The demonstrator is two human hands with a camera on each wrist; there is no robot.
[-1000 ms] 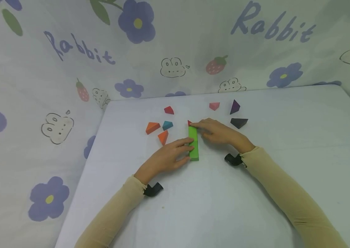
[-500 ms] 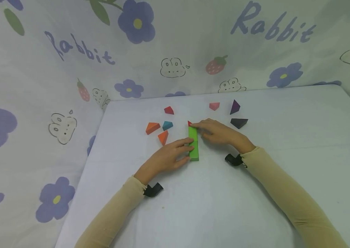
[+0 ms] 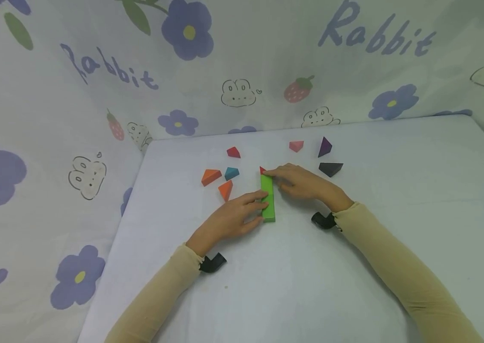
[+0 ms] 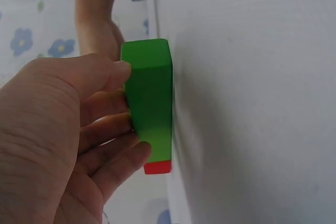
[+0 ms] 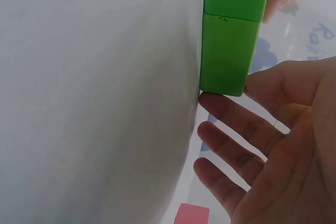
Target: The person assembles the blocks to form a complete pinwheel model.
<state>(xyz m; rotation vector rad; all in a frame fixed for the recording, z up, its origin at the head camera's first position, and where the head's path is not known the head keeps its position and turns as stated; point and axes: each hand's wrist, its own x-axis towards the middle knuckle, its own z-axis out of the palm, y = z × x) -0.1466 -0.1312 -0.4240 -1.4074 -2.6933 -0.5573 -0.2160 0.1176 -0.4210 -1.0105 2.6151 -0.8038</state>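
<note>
Two green blocks, the far one (image 3: 267,184) and the near one (image 3: 269,213), lie end to end on the white table, with a small red piece (image 3: 262,170) at the far end. My left hand (image 3: 233,216) touches their left side with slightly bent fingers; in the left wrist view its thumb rests near one end of the green row (image 4: 152,98). At the far end is my right hand (image 3: 301,185), its index fingertip by the red piece. The right wrist view shows thumb and index against a green block (image 5: 226,59), the other fingers spread, the red piece hidden.
Left of the row lie two orange pieces (image 3: 211,176) (image 3: 225,190), a teal piece (image 3: 232,173) and a red one (image 3: 233,152). Farther right are a pink piece (image 3: 296,146), a purple one (image 3: 325,147) and a dark grey one (image 3: 330,169). Patterned cloth (image 3: 207,105) hangs behind.
</note>
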